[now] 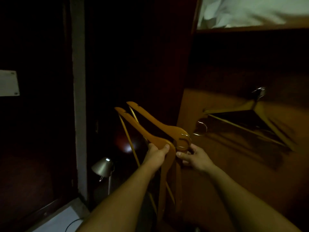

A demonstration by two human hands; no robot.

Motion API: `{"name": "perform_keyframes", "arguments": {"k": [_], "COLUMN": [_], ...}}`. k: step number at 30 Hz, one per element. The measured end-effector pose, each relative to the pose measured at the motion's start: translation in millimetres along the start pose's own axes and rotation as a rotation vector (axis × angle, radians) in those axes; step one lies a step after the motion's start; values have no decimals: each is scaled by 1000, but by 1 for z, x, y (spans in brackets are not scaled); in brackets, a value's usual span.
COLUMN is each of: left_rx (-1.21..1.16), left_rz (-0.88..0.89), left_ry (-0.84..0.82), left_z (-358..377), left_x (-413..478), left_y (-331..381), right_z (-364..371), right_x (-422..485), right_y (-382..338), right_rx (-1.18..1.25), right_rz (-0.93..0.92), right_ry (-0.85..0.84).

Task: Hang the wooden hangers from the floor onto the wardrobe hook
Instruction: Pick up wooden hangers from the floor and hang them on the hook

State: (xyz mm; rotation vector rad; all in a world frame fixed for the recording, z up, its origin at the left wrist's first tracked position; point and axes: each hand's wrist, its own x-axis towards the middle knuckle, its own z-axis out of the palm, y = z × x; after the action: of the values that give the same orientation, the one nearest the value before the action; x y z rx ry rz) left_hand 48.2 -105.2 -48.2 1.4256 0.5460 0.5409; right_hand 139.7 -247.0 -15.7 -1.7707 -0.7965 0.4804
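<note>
Two orange wooden hangers (147,124) are held together in front of me, their arms pointing up to the left. My left hand (156,155) grips the neck of the nearer hanger. My right hand (194,157) pinches the metal hooks at the hangers' necks. Another wooden hanger (247,111) hangs from a metal wardrobe hook (259,92) on the brown wardrobe panel to the right, blurred. A loose wire hook shape (201,128) shows just left of it.
A dark doorway and a pale door frame (78,97) stand on the left. A metal lamp shade (102,167) sits low at centre left. White bedding (250,10) lies at the top right. A white plate (8,82) is fixed on the left wall.
</note>
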Motion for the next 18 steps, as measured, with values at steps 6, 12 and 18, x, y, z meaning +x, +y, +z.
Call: {"name": "perform_keyframes", "arguments": {"k": [6,12,18], "left_rx": [-43,-182,-386], "left_rz": [18,26,-35], "left_ry": [-129,-194,-248], "left_z": [106,211,272], "left_x": [-4,-3,10], "left_y": [24,48,73], "right_z": [-107,-212,-275], "right_x": [-27,-47,-48], "right_y": [5,-7,-24], "right_rx": [-67,-144,-148], "right_rz": [19,9,-26], "right_ry": [73,146,200]}}
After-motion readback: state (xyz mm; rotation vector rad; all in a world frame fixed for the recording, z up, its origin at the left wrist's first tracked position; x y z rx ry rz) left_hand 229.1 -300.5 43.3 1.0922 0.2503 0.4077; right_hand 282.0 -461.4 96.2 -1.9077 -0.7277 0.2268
